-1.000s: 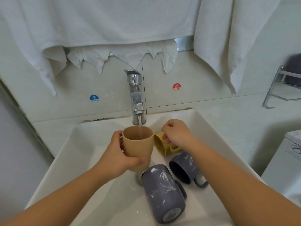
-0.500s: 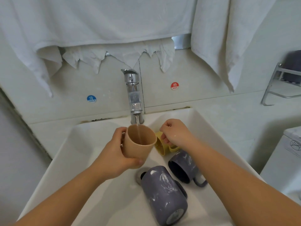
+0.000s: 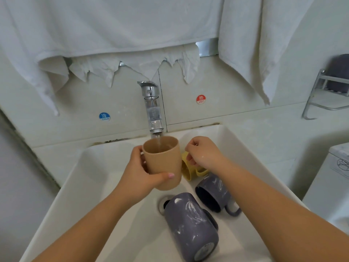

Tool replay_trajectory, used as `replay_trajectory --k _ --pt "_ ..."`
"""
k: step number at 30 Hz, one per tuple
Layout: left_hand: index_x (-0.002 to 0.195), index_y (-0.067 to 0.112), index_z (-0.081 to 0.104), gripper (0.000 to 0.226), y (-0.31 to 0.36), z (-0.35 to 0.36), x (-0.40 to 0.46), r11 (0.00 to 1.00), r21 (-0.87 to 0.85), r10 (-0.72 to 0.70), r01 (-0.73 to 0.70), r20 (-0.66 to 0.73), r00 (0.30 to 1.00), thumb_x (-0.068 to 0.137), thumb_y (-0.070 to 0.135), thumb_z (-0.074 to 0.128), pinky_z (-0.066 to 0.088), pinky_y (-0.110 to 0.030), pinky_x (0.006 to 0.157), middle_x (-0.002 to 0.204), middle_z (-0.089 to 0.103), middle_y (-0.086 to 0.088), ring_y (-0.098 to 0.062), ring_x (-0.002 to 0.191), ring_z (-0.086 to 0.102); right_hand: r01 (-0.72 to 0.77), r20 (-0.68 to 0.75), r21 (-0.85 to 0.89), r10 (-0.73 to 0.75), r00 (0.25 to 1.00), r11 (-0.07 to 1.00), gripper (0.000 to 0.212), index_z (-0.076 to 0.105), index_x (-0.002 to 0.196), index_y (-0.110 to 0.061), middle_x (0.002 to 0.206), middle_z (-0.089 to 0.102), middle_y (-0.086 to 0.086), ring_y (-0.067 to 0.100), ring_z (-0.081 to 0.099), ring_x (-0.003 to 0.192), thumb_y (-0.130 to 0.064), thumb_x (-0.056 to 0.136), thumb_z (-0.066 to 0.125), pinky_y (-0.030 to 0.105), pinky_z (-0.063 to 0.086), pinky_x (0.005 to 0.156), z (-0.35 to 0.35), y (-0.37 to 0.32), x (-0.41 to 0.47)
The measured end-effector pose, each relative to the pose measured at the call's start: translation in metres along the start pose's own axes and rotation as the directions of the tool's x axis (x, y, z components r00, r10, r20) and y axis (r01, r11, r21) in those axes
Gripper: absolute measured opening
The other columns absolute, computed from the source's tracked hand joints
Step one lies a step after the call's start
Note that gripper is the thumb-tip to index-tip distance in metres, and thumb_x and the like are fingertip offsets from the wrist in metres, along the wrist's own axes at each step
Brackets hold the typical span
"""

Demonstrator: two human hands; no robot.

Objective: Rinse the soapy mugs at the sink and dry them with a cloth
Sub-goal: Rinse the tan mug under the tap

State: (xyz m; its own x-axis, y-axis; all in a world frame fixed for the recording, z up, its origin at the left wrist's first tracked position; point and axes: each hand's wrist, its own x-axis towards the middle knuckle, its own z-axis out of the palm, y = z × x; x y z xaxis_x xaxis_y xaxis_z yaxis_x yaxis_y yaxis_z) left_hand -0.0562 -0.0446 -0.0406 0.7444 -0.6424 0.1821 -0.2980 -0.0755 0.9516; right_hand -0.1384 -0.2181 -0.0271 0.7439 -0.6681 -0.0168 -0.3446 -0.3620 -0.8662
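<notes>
tan mug: upright under tap, catching water to rinse
left hand: grip wrapped around it
right hand: loosely curled, holding nothing visible

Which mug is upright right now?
The tan mug, held in the left hand under the tap; the yellow and two purple mugs lie sideways.
</notes>
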Motion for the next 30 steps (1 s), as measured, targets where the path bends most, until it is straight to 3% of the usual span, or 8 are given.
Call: replay_trajectory --k 11,14,16,17,19,22,26,30 --pt "0.113 0.036 0.041 0.076 -0.006 0.003 -0.001 1.0 0.001 -0.011 0.011 0.003 1.0 0.062 0.007 0.09 0.054 -0.023 0.067 0.115 0.058 0.009 -0.011 0.1 0.061 0.017 -0.005 -0.028 -0.017 1.0 0.999 0.019 0.062 0.096 -0.008 0.087 0.07 0.01 0.018 0.062 0.067 -0.019 0.096 0.046 0.035 0.056 0.074 0.0 0.0 0.0" --pt "0.124 0.037 0.037 0.084 -0.009 -0.007 -0.001 0.988 0.154 0.019 -0.023 0.025 1.0 0.063 0.013 0.09 0.052 -0.021 0.07 0.115 0.053 0.019 -0.007 0.101 0.058 0.015 -0.001 -0.035 -0.015 1.0 0.999 0.019 0.061 0.097 -0.009 0.088 0.07 0.01 0.019 0.063 0.069 -0.02 0.095 0.046 0.036 0.057 0.075 0.0 0.001 0.0" --pt "0.124 0.039 0.036 0.084 -0.011 -0.017 -0.002 0.926 0.352 0.113 -0.134 0.08 0.99 0.063 0.018 0.09 0.048 -0.02 0.076 0.113 0.053 0.022 -0.005 0.101 0.056 0.013 0.0 -0.04 -0.013 1.0 0.999 0.019 0.061 0.097 -0.009 0.089 0.07 0.01 0.021 0.064 0.072 -0.02 0.095 0.046 0.039 0.057 0.077 0.0 0.001 0.0" --pt "0.124 0.038 0.037 0.083 -0.013 -0.023 -0.001 0.841 0.493 0.191 -0.224 0.117 0.975 0.062 0.021 0.089 0.047 -0.024 0.08 0.113 0.053 0.02 -0.007 0.102 0.055 0.013 0.003 -0.044 -0.012 1.0 0.999 0.019 0.061 0.097 -0.008 0.09 0.07 0.011 0.022 0.064 0.074 -0.02 0.094 0.046 0.039 0.057 0.077 0.0 0.001 0.0" --pt "0.127 0.034 0.039 0.083 -0.017 -0.037 0.003 0.517 0.748 0.338 -0.417 0.269 0.902 0.059 0.024 0.086 0.045 -0.035 0.087 0.116 0.055 0.01 -0.019 0.105 0.054 0.008 0.006 -0.053 -0.008 1.0 0.999 0.019 0.061 0.097 -0.008 0.092 0.07 0.012 0.024 0.064 0.075 -0.02 0.094 0.046 0.04 0.057 0.077 0.001 0.001 0.0" --pt "0.133 0.024 0.043 0.091 -0.023 -0.055 0.014 0.023 0.828 0.384 -0.56 0.51 0.77 0.052 0.014 0.085 0.041 -0.054 0.097 0.128 0.055 0.0 -0.029 0.115 0.048 0.0 0.007 -0.065 0.001 1.0 0.998 0.019 0.061 0.095 -0.009 0.093 0.069 0.012 0.029 0.066 0.084 -0.021 0.092 0.046 0.042 0.057 0.079 0.002 0.0 -0.001" --pt "0.133 0.02 0.048 0.079 -0.019 -0.069 0.024 -0.347 0.703 0.365 -0.621 0.711 0.601 0.059 -0.004 0.058 0.028 -0.059 0.103 0.13 0.057 -0.008 -0.034 0.118 0.045 0.001 0.023 -0.113 0.002 1.0 0.994 0.018 0.06 0.091 -0.011 0.089 0.069 0.01 0.033 0.066 0.087 -0.02 0.088 0.045 0.048 0.057 0.08 0.004 0.0 -0.004" --pt "0.13 0.021 0.048 0.064 -0.015 -0.073 0.033 -0.554 0.583 0.297 -0.594 0.806 0.512 0.07 0.0 0.04 0.028 -0.061 0.105 0.126 0.06 -0.009 -0.034 0.12 0.043 0.017 0.038 -0.154 -0.011 0.999 0.988 0.018 0.06 0.088 -0.013 0.086 0.069 0.01 0.032 0.066 0.084 -0.023 0.087 0.045 0.049 0.057 0.078 0.007 0.003 -0.006"
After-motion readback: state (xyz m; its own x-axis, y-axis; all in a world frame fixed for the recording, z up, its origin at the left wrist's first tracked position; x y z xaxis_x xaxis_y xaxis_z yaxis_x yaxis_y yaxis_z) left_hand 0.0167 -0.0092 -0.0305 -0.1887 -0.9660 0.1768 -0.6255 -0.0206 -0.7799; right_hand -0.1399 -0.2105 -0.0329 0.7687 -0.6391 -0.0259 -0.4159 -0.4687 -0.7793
